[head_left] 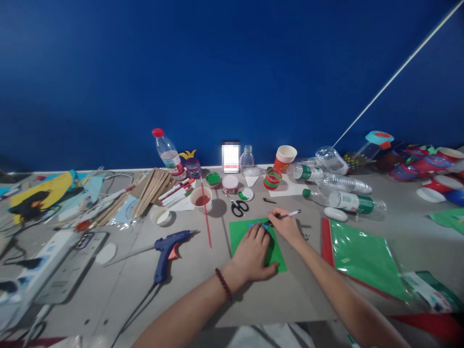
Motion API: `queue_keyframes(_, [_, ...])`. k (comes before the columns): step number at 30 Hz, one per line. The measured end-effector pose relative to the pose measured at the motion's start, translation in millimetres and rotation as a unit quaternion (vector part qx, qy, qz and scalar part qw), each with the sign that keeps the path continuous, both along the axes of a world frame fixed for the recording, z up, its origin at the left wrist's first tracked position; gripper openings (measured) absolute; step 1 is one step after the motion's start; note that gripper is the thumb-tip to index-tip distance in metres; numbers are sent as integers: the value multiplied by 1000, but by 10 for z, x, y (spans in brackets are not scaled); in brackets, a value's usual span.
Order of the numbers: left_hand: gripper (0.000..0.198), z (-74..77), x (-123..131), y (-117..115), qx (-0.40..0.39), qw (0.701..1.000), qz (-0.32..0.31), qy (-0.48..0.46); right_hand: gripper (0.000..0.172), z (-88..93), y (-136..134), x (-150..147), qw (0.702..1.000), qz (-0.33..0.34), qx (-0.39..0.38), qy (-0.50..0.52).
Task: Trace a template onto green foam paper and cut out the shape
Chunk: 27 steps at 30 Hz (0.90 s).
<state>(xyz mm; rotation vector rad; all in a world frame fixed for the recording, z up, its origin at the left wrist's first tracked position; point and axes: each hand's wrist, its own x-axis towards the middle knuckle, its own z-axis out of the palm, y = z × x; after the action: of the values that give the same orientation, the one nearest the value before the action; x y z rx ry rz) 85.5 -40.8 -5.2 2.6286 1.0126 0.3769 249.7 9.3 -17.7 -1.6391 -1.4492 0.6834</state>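
Presses the green paper [237, 234] flat on the tabletop [195, 299] with the left hand [254, 251], laid out palm down and gripping nothing. Grips a pen [295, 212] in the right hand [286, 228], fingers closed around it, near a blue patch [265, 225] at the paper's far edge. Appears, by judgement, only partway done there; shows plain green elsewhere, where visible. Cannot tell the state beneath the palm.

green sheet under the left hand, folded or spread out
Spread: the green sheet lies flat on the table, no fold showing, left hand on it.
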Motion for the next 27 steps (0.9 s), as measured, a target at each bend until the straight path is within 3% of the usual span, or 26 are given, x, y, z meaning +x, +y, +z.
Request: queue_keyframes(27, [68,-22,-4,-10,-2,1000,1,-4,24,112,73,-8,999,27,-13,-36])
